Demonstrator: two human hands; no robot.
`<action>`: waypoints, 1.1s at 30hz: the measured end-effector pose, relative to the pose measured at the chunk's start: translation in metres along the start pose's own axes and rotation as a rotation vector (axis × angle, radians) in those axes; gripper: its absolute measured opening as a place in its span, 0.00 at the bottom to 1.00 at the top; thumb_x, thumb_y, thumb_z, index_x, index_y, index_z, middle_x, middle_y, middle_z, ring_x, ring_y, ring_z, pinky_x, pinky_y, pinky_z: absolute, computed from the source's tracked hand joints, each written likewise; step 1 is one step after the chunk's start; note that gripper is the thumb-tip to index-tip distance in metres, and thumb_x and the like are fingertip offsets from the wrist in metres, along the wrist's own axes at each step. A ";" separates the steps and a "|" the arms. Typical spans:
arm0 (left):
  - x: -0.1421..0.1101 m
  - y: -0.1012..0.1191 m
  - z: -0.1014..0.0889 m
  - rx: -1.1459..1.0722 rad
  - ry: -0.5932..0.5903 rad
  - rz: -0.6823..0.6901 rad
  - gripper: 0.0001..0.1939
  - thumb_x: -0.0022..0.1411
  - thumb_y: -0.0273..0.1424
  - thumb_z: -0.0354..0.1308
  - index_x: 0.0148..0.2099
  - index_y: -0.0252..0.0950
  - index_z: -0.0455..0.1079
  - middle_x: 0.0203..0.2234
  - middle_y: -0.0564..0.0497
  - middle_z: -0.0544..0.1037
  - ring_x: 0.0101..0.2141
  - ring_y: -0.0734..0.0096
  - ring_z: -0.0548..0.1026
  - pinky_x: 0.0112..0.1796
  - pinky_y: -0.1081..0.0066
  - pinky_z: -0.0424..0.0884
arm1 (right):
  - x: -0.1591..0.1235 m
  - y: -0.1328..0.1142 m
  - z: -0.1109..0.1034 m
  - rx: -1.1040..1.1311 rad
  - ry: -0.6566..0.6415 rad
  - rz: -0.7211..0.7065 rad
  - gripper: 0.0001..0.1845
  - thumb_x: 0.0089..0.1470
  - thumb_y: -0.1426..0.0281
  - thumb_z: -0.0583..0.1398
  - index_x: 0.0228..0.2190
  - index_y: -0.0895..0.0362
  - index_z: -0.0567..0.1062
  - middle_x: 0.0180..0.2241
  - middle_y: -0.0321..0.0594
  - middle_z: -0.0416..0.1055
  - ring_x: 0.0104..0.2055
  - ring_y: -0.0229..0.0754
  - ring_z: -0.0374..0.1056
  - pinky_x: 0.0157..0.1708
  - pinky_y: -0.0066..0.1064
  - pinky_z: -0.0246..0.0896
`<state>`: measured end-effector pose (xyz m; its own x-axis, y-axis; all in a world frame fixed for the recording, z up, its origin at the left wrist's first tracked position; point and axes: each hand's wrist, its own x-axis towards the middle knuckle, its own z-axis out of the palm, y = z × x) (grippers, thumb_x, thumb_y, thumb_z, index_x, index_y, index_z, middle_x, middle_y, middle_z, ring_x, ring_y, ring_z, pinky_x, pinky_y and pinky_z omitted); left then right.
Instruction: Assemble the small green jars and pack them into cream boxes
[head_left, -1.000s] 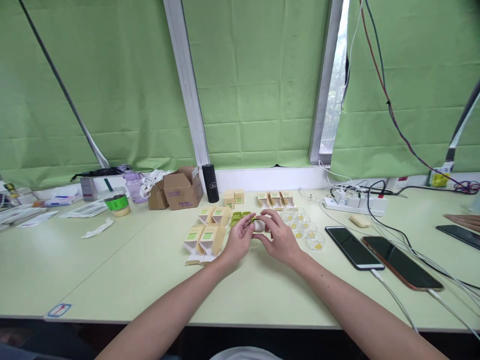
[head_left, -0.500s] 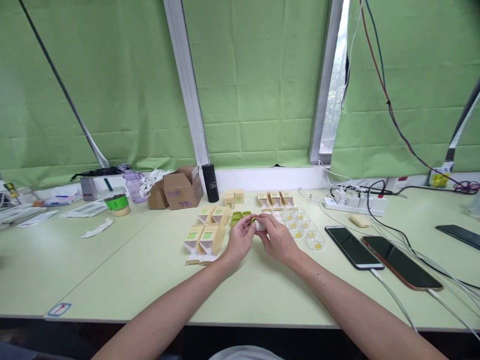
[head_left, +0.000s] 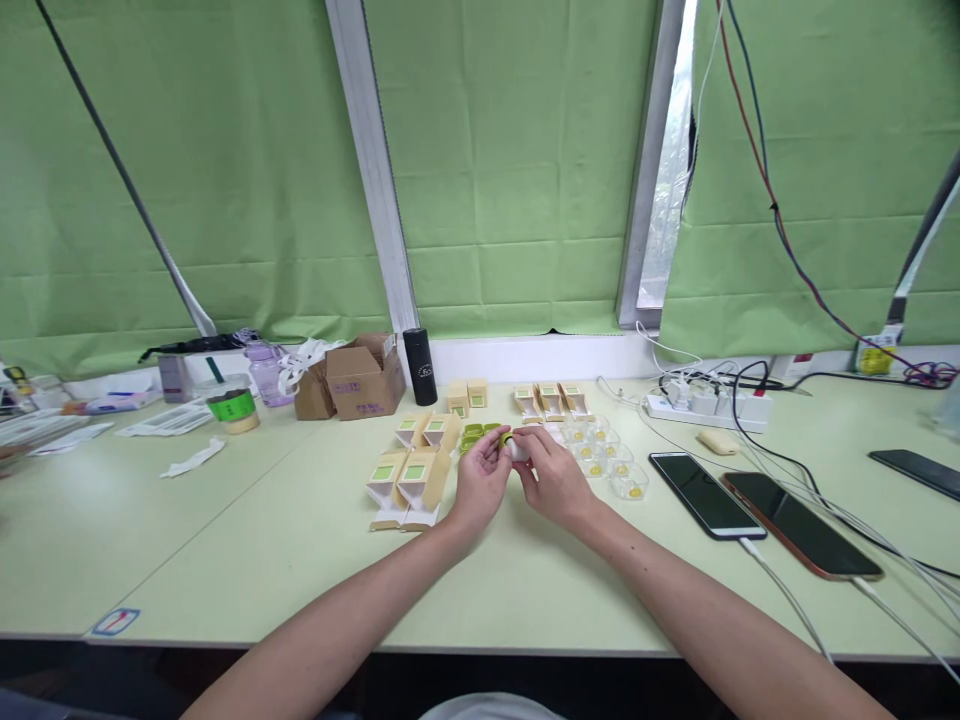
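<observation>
My left hand (head_left: 477, 484) and my right hand (head_left: 553, 478) meet at the middle of the table, fingers pinched together around a small white and green round piece (head_left: 516, 446). Left of my hands lie several open tan cartons with green labels (head_left: 411, 478). Small green caps (head_left: 472, 433) sit just behind my left hand. Clear little trays with yellow dots (head_left: 609, 462) lie to the right of my right hand. More tan cartons (head_left: 550, 398) stand farther back.
Two phones (head_left: 756, 506) on charging cables lie at the right, a power strip (head_left: 709, 404) behind them. A brown cardboard box (head_left: 363, 380), a black flask (head_left: 419, 366), a purple bottle (head_left: 265, 370) and papers (head_left: 166, 420) stand at the back left.
My right hand has drawn in closer to my left, its fingers now tighter around the small piece. The view has shifted only slightly.
</observation>
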<state>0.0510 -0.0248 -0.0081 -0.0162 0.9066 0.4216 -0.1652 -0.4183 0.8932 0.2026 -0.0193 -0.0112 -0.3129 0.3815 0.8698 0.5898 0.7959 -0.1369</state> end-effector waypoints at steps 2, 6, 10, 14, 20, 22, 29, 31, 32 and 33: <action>0.000 0.000 0.000 0.006 0.002 0.001 0.23 0.62 0.35 0.69 0.57 0.32 0.76 0.55 0.36 0.82 0.55 0.55 0.81 0.58 0.58 0.77 | 0.000 0.000 0.000 -0.011 0.004 -0.003 0.15 0.63 0.78 0.56 0.50 0.54 0.69 0.49 0.51 0.75 0.46 0.50 0.77 0.36 0.37 0.78; 0.000 0.000 0.001 0.026 0.014 0.007 0.23 0.62 0.34 0.69 0.57 0.32 0.77 0.56 0.37 0.81 0.55 0.54 0.81 0.58 0.58 0.78 | 0.000 0.000 0.000 -0.016 0.010 -0.007 0.14 0.63 0.78 0.56 0.49 0.55 0.69 0.49 0.51 0.75 0.46 0.51 0.77 0.36 0.37 0.78; 0.001 -0.001 0.000 0.049 0.032 0.012 0.23 0.62 0.34 0.69 0.58 0.32 0.77 0.57 0.36 0.81 0.57 0.53 0.80 0.59 0.56 0.77 | 0.001 0.000 0.001 -0.007 0.005 -0.004 0.15 0.63 0.78 0.56 0.49 0.55 0.70 0.49 0.52 0.74 0.46 0.51 0.77 0.37 0.38 0.78; 0.002 -0.001 -0.001 0.042 0.003 0.010 0.25 0.64 0.37 0.69 0.60 0.32 0.76 0.58 0.35 0.80 0.57 0.51 0.80 0.58 0.55 0.78 | 0.000 0.004 0.002 0.006 0.009 0.017 0.16 0.63 0.77 0.57 0.52 0.54 0.70 0.50 0.52 0.74 0.48 0.52 0.77 0.37 0.39 0.79; 0.009 -0.001 -0.001 0.016 -0.119 -0.037 0.33 0.59 0.39 0.74 0.63 0.32 0.74 0.60 0.35 0.79 0.61 0.48 0.77 0.62 0.53 0.74 | -0.003 0.011 0.003 0.056 0.012 0.060 0.22 0.63 0.78 0.57 0.57 0.54 0.69 0.52 0.53 0.75 0.53 0.54 0.75 0.42 0.43 0.80; 0.013 0.001 0.002 0.030 -0.119 -0.059 0.34 0.56 0.38 0.76 0.62 0.31 0.75 0.58 0.35 0.80 0.60 0.47 0.78 0.62 0.51 0.74 | -0.003 0.012 0.002 0.075 0.013 0.081 0.27 0.61 0.80 0.57 0.60 0.54 0.67 0.53 0.53 0.75 0.54 0.54 0.75 0.44 0.45 0.80; 0.023 0.002 0.017 0.001 -0.079 -0.068 0.30 0.56 0.36 0.76 0.58 0.30 0.78 0.56 0.36 0.81 0.58 0.50 0.80 0.64 0.51 0.72 | -0.003 0.017 -0.001 0.113 0.082 0.071 0.26 0.61 0.80 0.56 0.59 0.54 0.67 0.55 0.53 0.73 0.56 0.53 0.74 0.50 0.48 0.79; 0.022 -0.001 0.018 -0.042 -0.074 -0.071 0.29 0.57 0.36 0.76 0.58 0.31 0.78 0.57 0.36 0.81 0.59 0.50 0.79 0.64 0.51 0.72 | -0.004 0.020 0.000 0.108 0.089 0.065 0.24 0.63 0.80 0.55 0.58 0.54 0.68 0.54 0.54 0.74 0.55 0.53 0.75 0.49 0.47 0.80; 0.021 -0.003 0.017 -0.062 -0.075 -0.073 0.29 0.57 0.37 0.76 0.58 0.31 0.78 0.57 0.36 0.80 0.59 0.50 0.78 0.64 0.52 0.72 | -0.005 0.020 0.001 0.104 0.087 0.061 0.24 0.63 0.80 0.55 0.58 0.54 0.69 0.54 0.54 0.74 0.55 0.53 0.75 0.48 0.47 0.80; 0.019 -0.005 0.017 -0.079 -0.077 -0.075 0.29 0.57 0.38 0.75 0.58 0.31 0.78 0.58 0.36 0.80 0.60 0.50 0.78 0.64 0.52 0.72 | -0.005 0.021 0.002 0.100 0.083 0.058 0.23 0.62 0.80 0.56 0.57 0.54 0.69 0.54 0.53 0.74 0.55 0.53 0.75 0.48 0.47 0.81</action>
<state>0.0678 -0.0061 -0.0015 0.0742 0.9269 0.3678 -0.2406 -0.3413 0.9086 0.2151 -0.0038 -0.0197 -0.2154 0.3915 0.8946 0.5270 0.8179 -0.2311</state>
